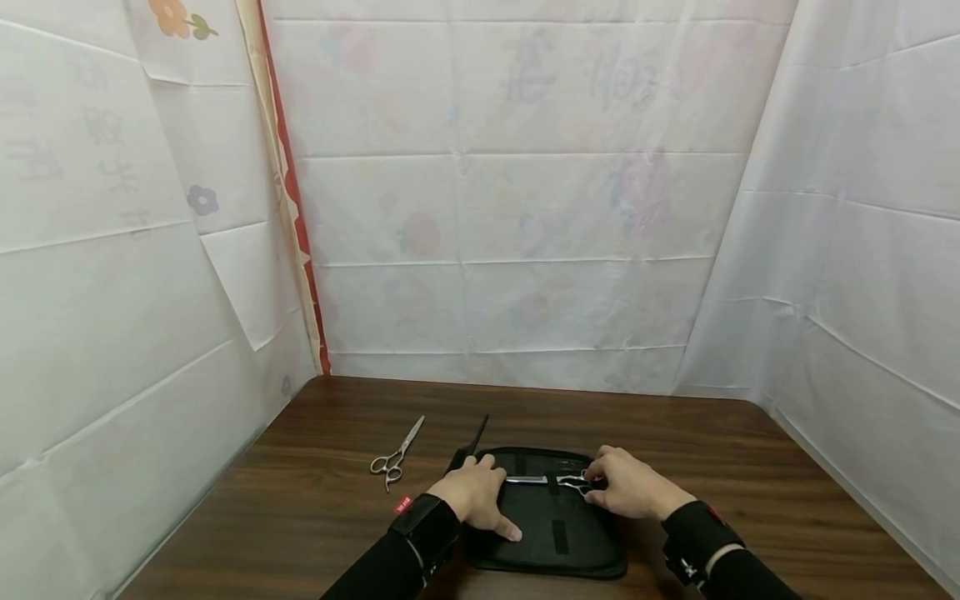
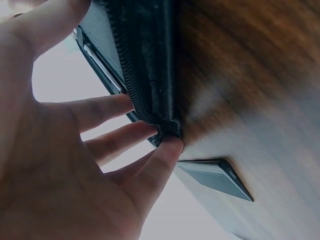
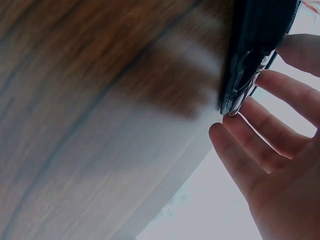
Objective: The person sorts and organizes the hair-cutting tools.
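Case: flat black zip-up fabric case [image 1: 551,533] open on brown wooden table [image 1: 315,492], right in front.
Left hand [image 1: 477,497]: flat on case's left side, fingers straight, pressing it down.
Right hand [image 1: 628,487]: fingers bent round loops of shiny silver scissors [image 1: 551,481] lying under case's strap.
Done: one pair looks tucked in.
Left: second shiny metal scissors [image 1: 395,455] and thin black comb [image 1: 468,447] out on table, left of case.
Feel: soft case, ridged zip edge, hard smooth wood.

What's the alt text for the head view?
Two hands work at an open black case on a brown table: the left hand rests on its left side and the right hand holds the handles of scissors lying in it. A second pair of scissors lies to the left.
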A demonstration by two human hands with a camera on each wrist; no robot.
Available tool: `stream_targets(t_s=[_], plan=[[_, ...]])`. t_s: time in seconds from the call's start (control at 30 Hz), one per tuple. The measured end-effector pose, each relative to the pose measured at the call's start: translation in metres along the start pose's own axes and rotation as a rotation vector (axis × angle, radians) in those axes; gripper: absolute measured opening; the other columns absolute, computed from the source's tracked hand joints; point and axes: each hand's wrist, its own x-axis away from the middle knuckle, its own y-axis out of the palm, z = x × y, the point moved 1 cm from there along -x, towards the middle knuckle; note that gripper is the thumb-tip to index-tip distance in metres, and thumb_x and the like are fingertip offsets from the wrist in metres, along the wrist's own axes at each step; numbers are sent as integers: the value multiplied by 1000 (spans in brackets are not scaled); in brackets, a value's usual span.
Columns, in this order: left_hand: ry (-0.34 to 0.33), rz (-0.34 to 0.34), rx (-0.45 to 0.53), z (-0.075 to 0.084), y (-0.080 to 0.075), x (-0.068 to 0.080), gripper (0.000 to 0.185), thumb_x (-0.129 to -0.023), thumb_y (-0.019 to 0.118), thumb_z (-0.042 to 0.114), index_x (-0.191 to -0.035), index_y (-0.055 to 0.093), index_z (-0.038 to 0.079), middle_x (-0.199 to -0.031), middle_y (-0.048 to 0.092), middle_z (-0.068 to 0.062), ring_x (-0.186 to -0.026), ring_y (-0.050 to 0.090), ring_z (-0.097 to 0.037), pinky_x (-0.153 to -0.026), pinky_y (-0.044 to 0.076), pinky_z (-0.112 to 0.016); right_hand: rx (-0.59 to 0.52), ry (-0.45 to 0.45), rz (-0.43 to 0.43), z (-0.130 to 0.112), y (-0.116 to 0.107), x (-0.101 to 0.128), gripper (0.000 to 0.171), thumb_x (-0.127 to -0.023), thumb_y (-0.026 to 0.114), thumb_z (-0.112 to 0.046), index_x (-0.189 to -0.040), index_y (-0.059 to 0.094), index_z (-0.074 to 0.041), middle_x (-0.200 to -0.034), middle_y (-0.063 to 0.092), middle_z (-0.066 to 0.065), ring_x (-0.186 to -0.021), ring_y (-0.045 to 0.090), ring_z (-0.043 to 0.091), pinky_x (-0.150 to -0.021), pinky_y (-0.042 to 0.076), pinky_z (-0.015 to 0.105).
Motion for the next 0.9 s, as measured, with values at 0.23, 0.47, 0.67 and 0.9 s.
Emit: stream_targets(t_s=[0.23,0.47,0.67,0.9], plan=[[0,-9,24,0,1,0,84,-75,81,65,-140,60,16,-142,50,-6,-128,48,-34,-101,48,-50,-20,-7,-18,-2,4,-3,24,-90,78,-21,-109,76,-6,-99,55,-1,-92,53,21,-74,46,42],[-1,-10,16,0,-1,0,83,-76,80,64,-141,60,16,-144,49,-7,-130,47,-35,-100,48,-51,-12,-5,-16,-6,5,-6,22,-90,78,-21,-107,77,-8,-100,56,0,-95,54,23,-75,47,44],[2,-6,11,1,-1,1,81,-77,81,63,-139,60,16,-144,49,-6,-128,48,-34,-99,48,-51,-7,0,-12,-10,7,-8,22,-91,77,-20,-109,77,-7,-104,57,0,-104,54,28,-80,47,48],[-2,-15,13,-1,0,-1,83,-77,80,64,-141,60,17,-145,48,-6,-130,47,-34,-100,48,-51,6,-7,-3,-14,8,-9,21,-91,77,-21,-108,77,-8,-103,56,-1,-106,54,31,-80,47,48]])
